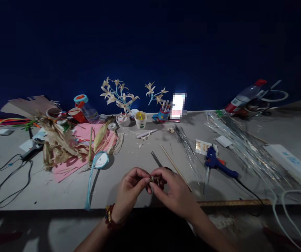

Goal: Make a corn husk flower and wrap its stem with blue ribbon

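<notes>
My left hand (130, 190) and my right hand (175, 192) meet over the front edge of the grey table (69, 190). Both pinch a small dark piece (155, 181) between their fingertips; I cannot make out what it is. A beaded bracelet (109, 217) sits on my left wrist. Just behind my hands lie scissors (157, 160) and a thin wooden stick (175, 167). A blue glue gun (218, 162) rests to the right of my right hand.
Dried husks (58, 145) lie on pink paper (69, 168) at left, beside a light blue ribbon roll (100, 161). Husk flowers (119, 94) and small cups (140, 119) stand at the back. Thin wires (189, 150), a white power strip (292, 164) and cables (8, 175) cover the sides.
</notes>
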Tool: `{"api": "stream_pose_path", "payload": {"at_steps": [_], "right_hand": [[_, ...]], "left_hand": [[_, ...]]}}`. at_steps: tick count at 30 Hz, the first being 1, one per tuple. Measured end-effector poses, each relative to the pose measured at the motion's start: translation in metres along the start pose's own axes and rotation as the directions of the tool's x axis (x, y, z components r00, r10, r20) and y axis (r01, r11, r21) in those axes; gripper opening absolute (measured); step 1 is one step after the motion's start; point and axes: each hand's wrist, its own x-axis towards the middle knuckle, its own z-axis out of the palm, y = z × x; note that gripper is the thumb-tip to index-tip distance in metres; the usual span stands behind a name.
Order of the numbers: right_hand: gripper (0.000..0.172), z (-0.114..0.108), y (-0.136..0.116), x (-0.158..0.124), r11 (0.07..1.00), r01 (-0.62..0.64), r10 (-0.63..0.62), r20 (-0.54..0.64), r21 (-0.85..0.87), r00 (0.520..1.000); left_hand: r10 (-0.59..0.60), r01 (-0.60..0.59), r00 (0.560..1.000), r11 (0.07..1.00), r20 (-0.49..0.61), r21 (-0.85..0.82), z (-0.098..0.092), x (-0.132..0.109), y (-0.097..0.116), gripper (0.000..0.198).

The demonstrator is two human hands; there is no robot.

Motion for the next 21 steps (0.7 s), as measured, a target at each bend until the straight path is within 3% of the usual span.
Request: {"api": "stream_pose_path", "payload": {"at_steps": [8,13,21], "right_hand": [[0.009,0.008,0.003,0.005,0.96,0.227,-0.249,-0.132,-0.163,0.96],[0.01,0.011,0.005,0.005,0.949,0.252,-0.289,-0.205,-0.188,0.935],[0.012,0.012,0.002,0.007,0.941,0.245,-0.296,-0.219,-0.232,0.93]], "left_hand": [[0.047,-0.047,0.998,0.999,0.034,0.006,0.001,-0.001,0.005,0.013],[0.05,-0.051,0.998,0.998,0.025,0.035,0.002,0.0,0.006,0.014],[0.064,-0.062,0.998,0.991,-0.013,0.114,0.001,-0.001,0.007,0.014]]}}
